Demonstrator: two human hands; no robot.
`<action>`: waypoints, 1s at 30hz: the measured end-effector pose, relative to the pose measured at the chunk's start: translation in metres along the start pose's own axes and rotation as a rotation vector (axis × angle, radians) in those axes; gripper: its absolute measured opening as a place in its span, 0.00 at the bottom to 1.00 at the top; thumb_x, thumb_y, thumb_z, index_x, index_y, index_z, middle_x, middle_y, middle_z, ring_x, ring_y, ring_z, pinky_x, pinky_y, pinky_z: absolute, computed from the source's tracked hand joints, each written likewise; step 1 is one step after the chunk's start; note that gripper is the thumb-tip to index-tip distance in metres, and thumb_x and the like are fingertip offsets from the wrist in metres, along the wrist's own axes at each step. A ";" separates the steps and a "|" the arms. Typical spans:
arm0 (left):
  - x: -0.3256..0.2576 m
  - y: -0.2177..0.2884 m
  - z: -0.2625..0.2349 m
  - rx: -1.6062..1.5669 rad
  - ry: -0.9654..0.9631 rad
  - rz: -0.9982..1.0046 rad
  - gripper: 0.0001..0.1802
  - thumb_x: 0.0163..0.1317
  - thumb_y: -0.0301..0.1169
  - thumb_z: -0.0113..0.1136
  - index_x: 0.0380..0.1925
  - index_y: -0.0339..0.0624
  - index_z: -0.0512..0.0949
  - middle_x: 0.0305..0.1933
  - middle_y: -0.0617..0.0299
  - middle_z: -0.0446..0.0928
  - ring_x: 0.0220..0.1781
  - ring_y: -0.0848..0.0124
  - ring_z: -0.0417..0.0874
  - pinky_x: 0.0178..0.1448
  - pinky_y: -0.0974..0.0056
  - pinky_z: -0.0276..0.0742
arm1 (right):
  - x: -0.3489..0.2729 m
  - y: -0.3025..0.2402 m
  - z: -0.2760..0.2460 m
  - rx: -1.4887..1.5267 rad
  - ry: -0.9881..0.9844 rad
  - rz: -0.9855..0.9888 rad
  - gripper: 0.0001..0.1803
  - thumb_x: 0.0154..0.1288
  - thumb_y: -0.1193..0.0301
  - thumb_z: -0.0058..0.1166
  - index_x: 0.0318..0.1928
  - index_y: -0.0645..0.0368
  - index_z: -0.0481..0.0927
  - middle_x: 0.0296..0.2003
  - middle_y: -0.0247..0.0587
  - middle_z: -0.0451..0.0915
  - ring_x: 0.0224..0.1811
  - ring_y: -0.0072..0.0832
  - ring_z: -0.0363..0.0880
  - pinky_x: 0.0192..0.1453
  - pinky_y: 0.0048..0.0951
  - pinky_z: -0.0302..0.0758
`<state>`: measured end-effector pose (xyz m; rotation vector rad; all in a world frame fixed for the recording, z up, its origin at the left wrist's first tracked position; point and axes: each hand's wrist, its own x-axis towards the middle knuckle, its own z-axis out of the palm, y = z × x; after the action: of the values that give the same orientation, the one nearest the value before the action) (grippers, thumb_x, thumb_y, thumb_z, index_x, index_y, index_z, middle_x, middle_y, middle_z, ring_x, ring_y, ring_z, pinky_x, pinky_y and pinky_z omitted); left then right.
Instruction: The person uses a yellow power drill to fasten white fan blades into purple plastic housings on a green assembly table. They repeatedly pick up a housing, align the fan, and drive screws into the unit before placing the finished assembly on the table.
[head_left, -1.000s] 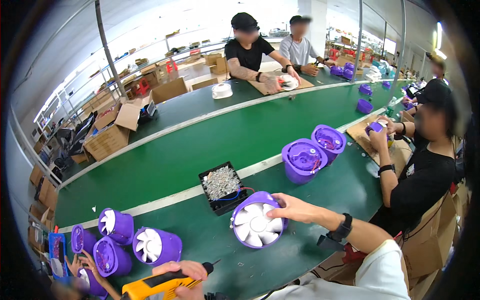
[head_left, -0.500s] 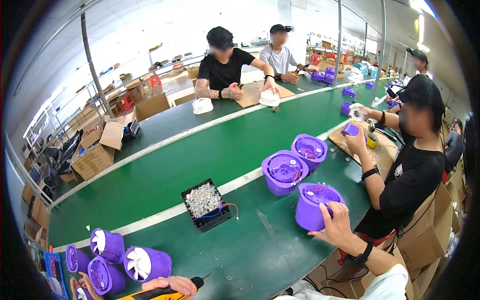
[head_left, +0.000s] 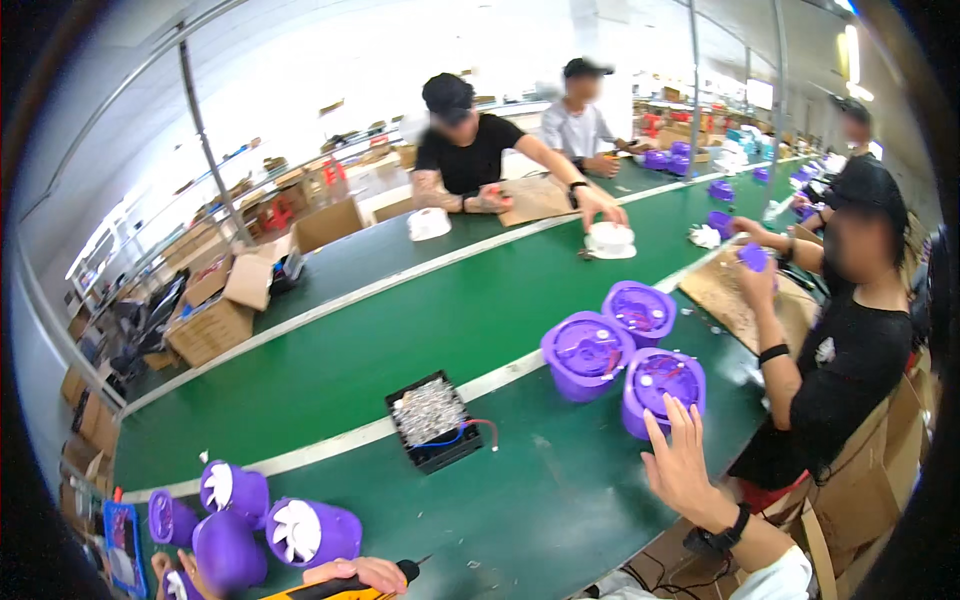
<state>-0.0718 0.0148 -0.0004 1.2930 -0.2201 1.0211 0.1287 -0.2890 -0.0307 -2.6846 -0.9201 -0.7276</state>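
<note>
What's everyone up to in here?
The person's left hand holds a yellow-and-black power screwdriver. Their open right hand is at a rounded purple plastic housing; whether it touches is unclear. Two more purple housings stand just beyond. A black rectangular tray of small silvery pieces sits nearby. A co-worker's hand is at a white rounded part on the green belt.

Bright tube light (head_left: 852, 55), metal posts (head_left: 781, 90)

Yellow tool (head_left: 335, 591) cut off below, lower-left purple housing (head_left: 229, 551) seemingly blurred
</note>
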 end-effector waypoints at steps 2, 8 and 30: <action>-0.002 0.002 -0.004 0.034 0.034 0.019 0.31 0.60 0.49 0.59 0.52 0.39 0.62 0.26 0.54 0.71 0.23 0.63 0.70 0.25 0.63 0.69 | 0.017 -0.028 -0.011 0.281 0.006 -0.185 0.20 0.48 0.74 0.61 0.45 0.60 0.74 0.55 0.54 0.66 0.58 0.50 0.64 0.63 0.51 0.60; -0.019 0.012 -0.005 0.074 0.159 0.024 0.29 0.61 0.49 0.58 0.48 0.39 0.62 0.23 0.58 0.69 0.22 0.67 0.69 0.27 0.65 0.68 | 0.080 -0.180 0.036 0.791 -0.274 -0.737 0.12 0.60 0.70 0.53 0.44 0.59 0.73 0.51 0.45 0.72 0.51 0.42 0.72 0.58 0.41 0.67; -0.027 0.045 -0.031 0.318 0.160 0.166 0.30 0.61 0.48 0.59 0.51 0.38 0.62 0.26 0.58 0.71 0.22 0.67 0.70 0.25 0.66 0.67 | 0.109 -0.265 0.098 0.695 -0.315 -0.900 0.15 0.50 0.64 0.62 0.33 0.62 0.79 0.53 0.52 0.67 0.65 0.45 0.60 0.70 0.55 0.51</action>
<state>-0.1314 0.0251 0.0028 1.4877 -0.0427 1.3349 0.0759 0.0090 -0.0476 -1.7194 -2.0382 -0.0339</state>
